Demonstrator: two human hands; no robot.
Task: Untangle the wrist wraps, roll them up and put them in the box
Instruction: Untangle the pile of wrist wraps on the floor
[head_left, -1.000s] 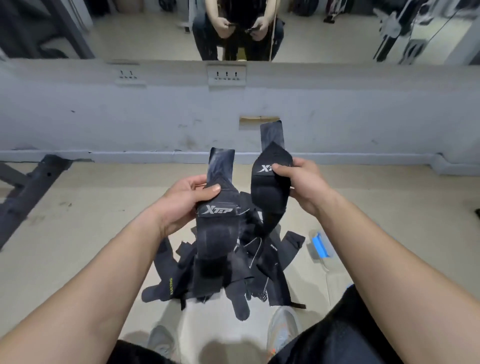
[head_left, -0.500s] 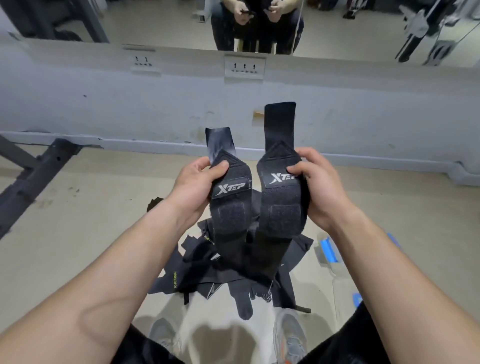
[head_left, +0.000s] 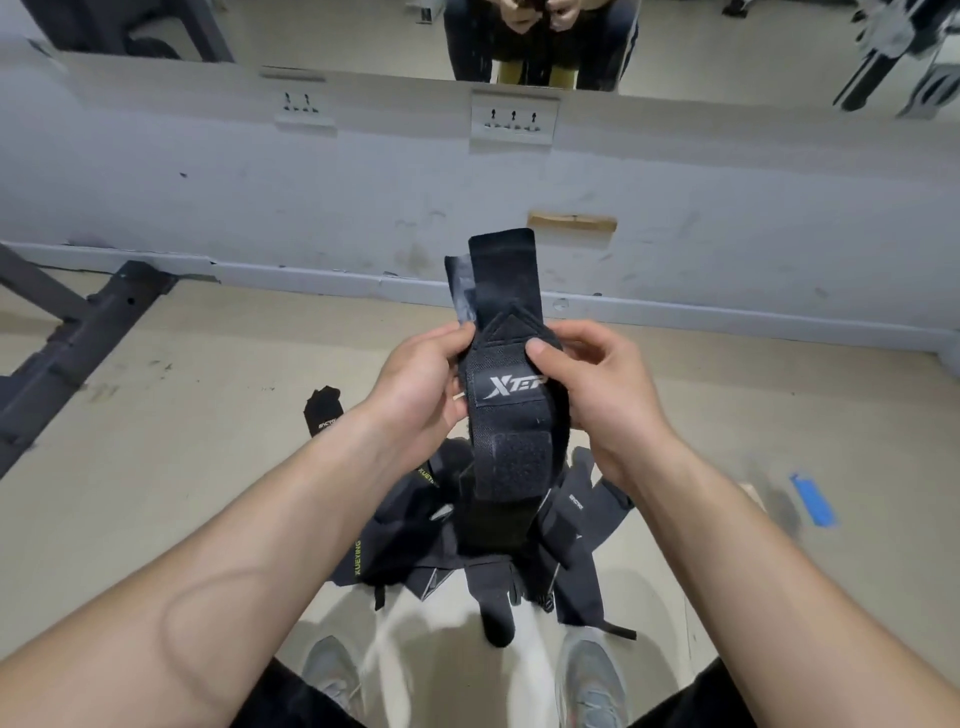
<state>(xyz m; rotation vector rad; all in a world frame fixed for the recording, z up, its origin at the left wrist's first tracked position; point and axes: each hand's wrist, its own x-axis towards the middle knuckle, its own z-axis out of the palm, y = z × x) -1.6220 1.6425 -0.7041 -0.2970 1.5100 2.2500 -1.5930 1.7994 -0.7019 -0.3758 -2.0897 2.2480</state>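
While pinched upright between left hand (head_left: 415, 384) and right hand (head_left: 602, 395), gripped by thumb at either edge, found two black woven logo-patched wrist wraps (head_left: 511, 452) stacked together, presumably aligned for rolling, above tangled black strap pile (head_left: 410, 540) on beige floor (head_left: 156, 493); box not identified.

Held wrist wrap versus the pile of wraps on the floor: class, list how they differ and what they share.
The held wrist wrap is upright, gripped by the left hand and right hand; the pile lies crisscrossed on the floor. The held wrist wrap shows a white logo; the pile shows yellow lettering. Both are black.
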